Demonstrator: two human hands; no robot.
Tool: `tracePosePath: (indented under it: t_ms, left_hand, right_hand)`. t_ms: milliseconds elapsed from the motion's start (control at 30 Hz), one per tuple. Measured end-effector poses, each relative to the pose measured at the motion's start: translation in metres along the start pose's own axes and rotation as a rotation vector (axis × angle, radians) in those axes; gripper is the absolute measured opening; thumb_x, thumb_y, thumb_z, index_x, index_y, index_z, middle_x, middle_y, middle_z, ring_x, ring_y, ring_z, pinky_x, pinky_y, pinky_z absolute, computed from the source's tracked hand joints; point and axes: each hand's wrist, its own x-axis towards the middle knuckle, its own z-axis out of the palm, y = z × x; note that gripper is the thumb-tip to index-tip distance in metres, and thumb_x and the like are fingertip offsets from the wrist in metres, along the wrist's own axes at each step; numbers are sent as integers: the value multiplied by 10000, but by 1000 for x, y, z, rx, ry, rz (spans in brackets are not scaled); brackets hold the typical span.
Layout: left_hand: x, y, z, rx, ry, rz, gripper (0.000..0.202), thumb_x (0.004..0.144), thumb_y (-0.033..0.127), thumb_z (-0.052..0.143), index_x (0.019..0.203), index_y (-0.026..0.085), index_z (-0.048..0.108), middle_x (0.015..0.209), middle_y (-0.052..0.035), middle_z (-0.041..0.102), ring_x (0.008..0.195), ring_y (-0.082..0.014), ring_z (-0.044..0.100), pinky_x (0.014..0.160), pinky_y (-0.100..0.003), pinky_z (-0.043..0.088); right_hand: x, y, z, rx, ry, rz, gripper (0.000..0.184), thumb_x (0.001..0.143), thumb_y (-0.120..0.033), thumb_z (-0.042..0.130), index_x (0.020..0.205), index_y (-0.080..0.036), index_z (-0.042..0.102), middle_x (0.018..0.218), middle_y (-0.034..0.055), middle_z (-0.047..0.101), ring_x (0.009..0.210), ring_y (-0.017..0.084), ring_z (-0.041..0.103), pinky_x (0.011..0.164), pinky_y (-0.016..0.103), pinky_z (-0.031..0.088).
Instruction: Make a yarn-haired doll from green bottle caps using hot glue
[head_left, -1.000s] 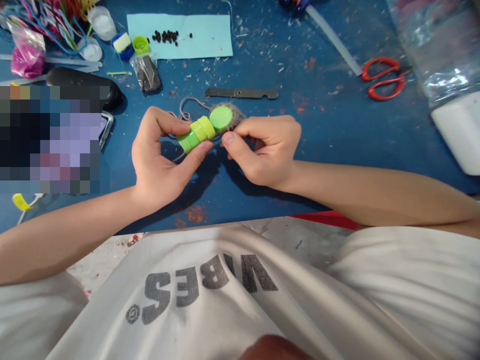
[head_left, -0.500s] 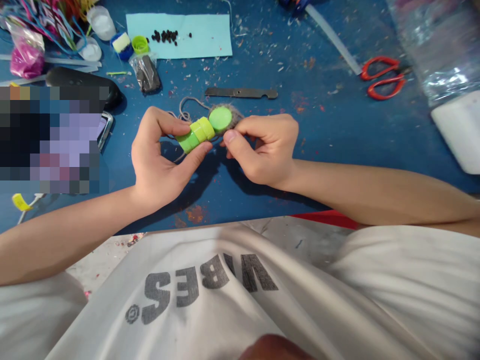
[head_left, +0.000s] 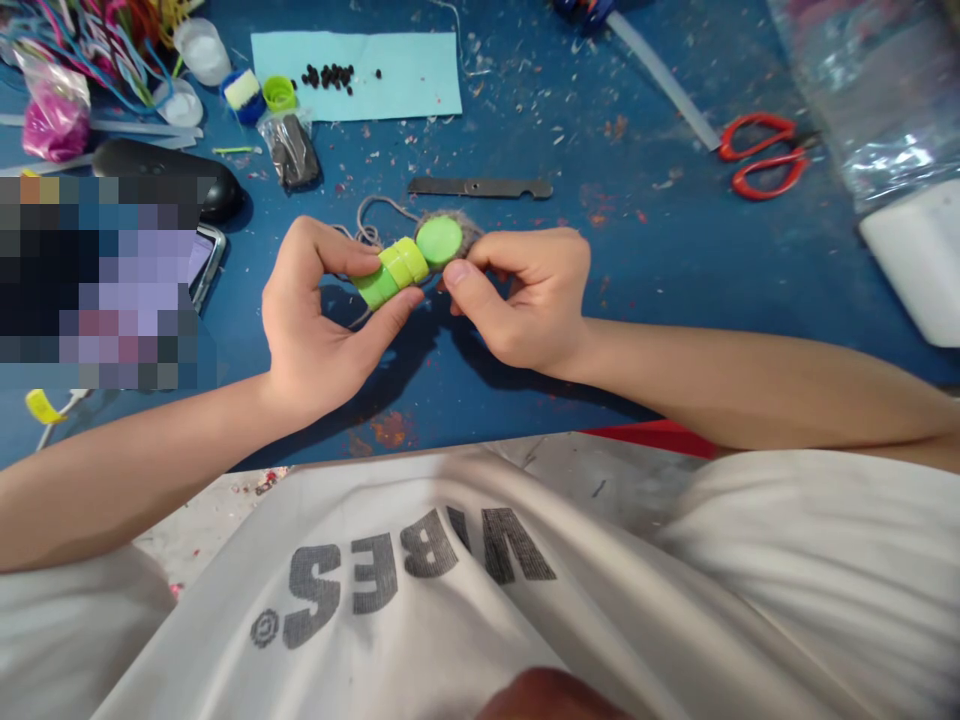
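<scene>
In front of me, my left hand (head_left: 319, 310) pinches a small cylinder of green bottle caps (head_left: 391, 274) between thumb and fingers. It is banded in light and yellow-green. Touching its right end is a round flat green cap (head_left: 439, 241) with fuzzy grey yarn around its edge. My right hand (head_left: 525, 295) is closed at that cap's right side, its thumb and forefinger pinching the yarn-edged rim. Loose grey yarn (head_left: 373, 208) curls out behind the pieces and under my left hand.
A flat metal blade (head_left: 480, 187) lies just beyond my hands. Further back are a pale blue paper (head_left: 412, 75) with black beads, a wrapped dark clay block (head_left: 292, 150) and red-handled scissors (head_left: 765, 155). A black case (head_left: 165, 175) and blurred-out phone sit left; a white box (head_left: 919, 265) sits right.
Both hands keep the same grip on the green caps and yarn. Only a very slight shift of the view shows.
</scene>
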Motion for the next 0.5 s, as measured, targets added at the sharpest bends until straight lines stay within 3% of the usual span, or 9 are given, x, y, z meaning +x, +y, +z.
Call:
tracePosePath:
  t_ms: [133, 233, 367, 500]
  left_hand:
    - [0, 0, -2, 47, -32, -42, 381, 974, 640, 815, 1013, 326, 601, 937, -32, 708, 915, -257, 731, 812, -494, 675]
    - [0, 1, -3, 60, -63, -95, 377, 983, 646, 797, 1025, 327, 600, 951, -32, 723, 936, -261, 734, 819, -493, 666]
    - [1, 3, -5, 45, -62, -124, 386, 992, 659, 771, 1023, 315, 599, 950, -25, 727, 907, -249, 721, 804, -480, 622]
    - [-1, 13, -12, 76, -191, -82, 344, 984, 578, 792, 973, 286, 610, 922, -17, 735, 872, -253, 705, 855, -513, 553]
  right_hand:
    - [3, -1, 3, 1, 82, -92, 528, 1131, -447, 612, 656, -217, 583, 586, -15, 579, 523, 121, 514, 577, 328, 379]
    - [4, -4, 3, 14, 102, -130, 474, 1109, -414, 624, 675, -226, 600, 595, -16, 613, 530, 131, 558, 584, 324, 414]
    - [2, -9, 3, 56, 143, -128, 501, 1126, -485, 609, 697, -230, 650, 614, -2, 638, 547, 151, 580, 601, 347, 418]
    - [15, 4, 1, 226, 414, -125, 546, 1126, -558, 653, 694, -224, 672, 552, -1, 502, 490, 142, 440, 566, 368, 288]
